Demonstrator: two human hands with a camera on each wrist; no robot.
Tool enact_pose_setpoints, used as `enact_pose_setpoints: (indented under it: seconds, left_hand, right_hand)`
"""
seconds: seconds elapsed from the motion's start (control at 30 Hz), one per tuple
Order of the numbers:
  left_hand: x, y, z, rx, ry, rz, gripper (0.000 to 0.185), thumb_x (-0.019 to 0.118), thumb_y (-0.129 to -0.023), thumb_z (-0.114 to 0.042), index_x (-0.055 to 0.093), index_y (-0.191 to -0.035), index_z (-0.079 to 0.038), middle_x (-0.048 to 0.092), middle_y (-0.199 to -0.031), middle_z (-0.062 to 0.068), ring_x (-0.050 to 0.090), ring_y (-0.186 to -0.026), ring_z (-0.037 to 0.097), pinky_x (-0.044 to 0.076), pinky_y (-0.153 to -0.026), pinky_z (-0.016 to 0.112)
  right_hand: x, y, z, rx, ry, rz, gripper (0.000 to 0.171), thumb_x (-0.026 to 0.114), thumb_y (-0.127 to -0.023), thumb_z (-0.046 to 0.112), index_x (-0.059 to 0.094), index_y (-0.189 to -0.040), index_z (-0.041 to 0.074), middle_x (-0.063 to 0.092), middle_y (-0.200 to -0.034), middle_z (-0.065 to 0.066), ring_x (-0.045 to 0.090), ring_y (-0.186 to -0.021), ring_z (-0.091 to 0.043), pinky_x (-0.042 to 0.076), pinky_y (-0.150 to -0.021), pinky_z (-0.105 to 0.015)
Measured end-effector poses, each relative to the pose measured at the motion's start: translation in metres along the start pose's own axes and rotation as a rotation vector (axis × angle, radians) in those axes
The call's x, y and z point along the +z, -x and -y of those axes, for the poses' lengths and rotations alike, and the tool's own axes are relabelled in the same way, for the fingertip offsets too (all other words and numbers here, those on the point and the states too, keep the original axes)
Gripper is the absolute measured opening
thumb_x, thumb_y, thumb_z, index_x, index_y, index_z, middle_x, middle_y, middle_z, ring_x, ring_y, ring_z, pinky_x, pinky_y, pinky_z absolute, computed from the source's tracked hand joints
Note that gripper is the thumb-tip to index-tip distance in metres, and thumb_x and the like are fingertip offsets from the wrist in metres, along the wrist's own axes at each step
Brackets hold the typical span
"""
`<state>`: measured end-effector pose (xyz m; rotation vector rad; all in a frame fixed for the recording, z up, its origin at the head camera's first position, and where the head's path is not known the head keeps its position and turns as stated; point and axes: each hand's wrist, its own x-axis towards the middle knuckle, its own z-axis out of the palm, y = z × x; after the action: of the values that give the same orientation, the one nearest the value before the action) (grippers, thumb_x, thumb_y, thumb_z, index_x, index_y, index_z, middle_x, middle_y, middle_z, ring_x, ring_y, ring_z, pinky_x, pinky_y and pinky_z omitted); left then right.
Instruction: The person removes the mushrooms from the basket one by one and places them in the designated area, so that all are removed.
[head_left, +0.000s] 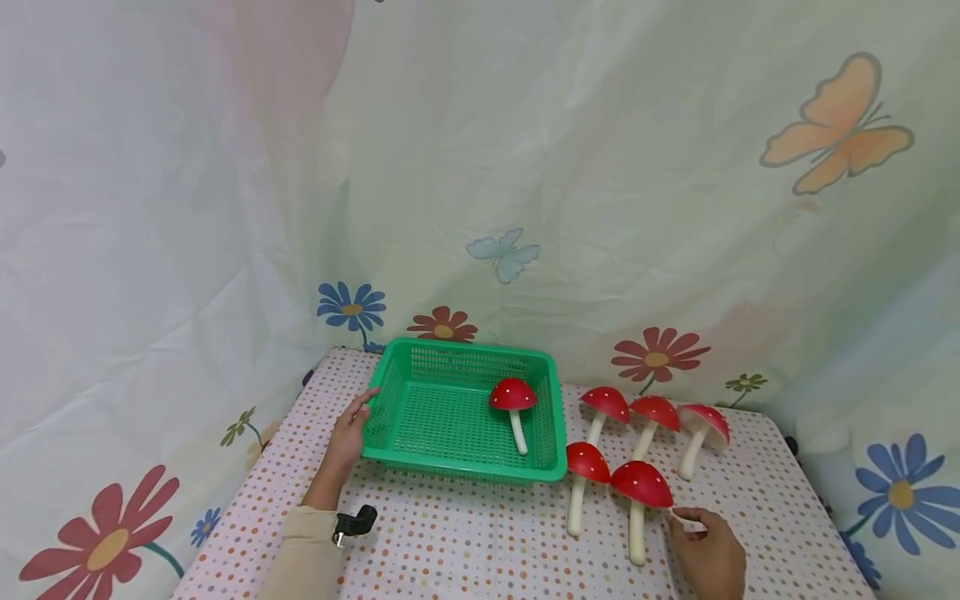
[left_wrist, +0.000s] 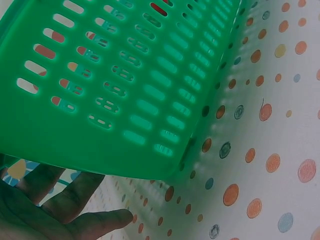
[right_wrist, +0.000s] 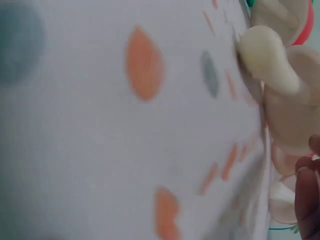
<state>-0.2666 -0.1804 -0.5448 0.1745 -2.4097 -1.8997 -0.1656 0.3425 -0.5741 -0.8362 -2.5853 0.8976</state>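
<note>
My left hand (head_left: 347, 433): rests against the left side wall of the green basket (head_left: 420, 354), fingers (left_wrist: 75, 197) straight and relaxed along the rim, gripping nothing. The left wrist view shows the slotted basket wall just above the open palm.

My right hand (head_left: 708, 552): lies on the desk (head_left: 480, 542) at the near right, fingers loosely curled with the tips just beside the cap of the nearest mushroom (head_left: 640, 493). Whether they touch it, I cannot tell; nothing is held. The right wrist view is blurred and shows only pale stems and the dotted cloth.

Green basket: plastic, rectangular, slotted walls and floor, standing at the back middle of the desk. No label or writing can be read on it.

Mushroom in the basket (head_left: 513, 406): one, red cap with white dots, white stem, lying against the right end of the basket floor.

Loose mushrooms: five on the desk, right of the basket. Back row of three (head_left: 655, 421), caps toward the curtain. Front row of two, the left one (head_left: 583, 477) just beside the basket's near right corner, the nearest mushroom beside it.

Desk covering: white cloth with coloured dots.

Curtain (head_left: 525, 167): pale, printed with flowers and butterflies, hanging behind and to both sides.

Small black device (head_left: 354, 525): worn at my left wrist.
</note>
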Motion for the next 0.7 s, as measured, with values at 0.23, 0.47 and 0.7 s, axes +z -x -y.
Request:
enact_pose_setpoints:
  seconds: [0.23, 0.47, 0.7]
  left_hand:
    - [-0.004, 0.003, -0.005, -0.007, 0.009, 0.014, 0.043, 0.031, -0.109, -0.028, 0.041, -0.151, -0.022, 0.022, -0.164, 0.010, 0.012, -0.152, 0.039, 0.012, -0.121, 0.062]
    - [-0.008, 0.002, -0.003, 0.001, 0.015, -0.002, 0.043, 0.031, -0.109, -0.028, 0.041, -0.151, -0.021, 0.022, -0.164, 0.010, 0.012, -0.152, 0.039, 0.012, -0.120, 0.062]
    - [0.000, -0.001, 0.000, 0.015, 0.030, 0.001, 0.043, 0.032, -0.109, -0.028, 0.043, -0.150, -0.019, 0.023, -0.164, 0.013, 0.013, -0.152, 0.039, 0.012, -0.121, 0.061]
  right_hand:
    - [-0.021, 0.012, 0.034, -0.240, -0.061, -0.030, 0.021, 0.075, -0.084, 0.005, 0.069, -0.103, 0.005, 0.069, -0.098, -0.018, 0.061, -0.064, -0.015, 0.044, -0.044, -0.023]
    - [-0.018, 0.005, 0.118, -0.727, -0.297, 0.095, 0.032, 0.080, -0.078, -0.001, 0.070, -0.106, 0.010, 0.068, -0.105, -0.006, 0.059, -0.070, -0.001, 0.052, -0.058, -0.017]
    - [0.017, 0.003, 0.204, -0.523, -0.355, 0.510, 0.041, 0.066, -0.095, 0.021, 0.056, -0.132, 0.006, 0.060, -0.129, -0.018, 0.067, -0.080, -0.019, 0.057, -0.057, -0.027]
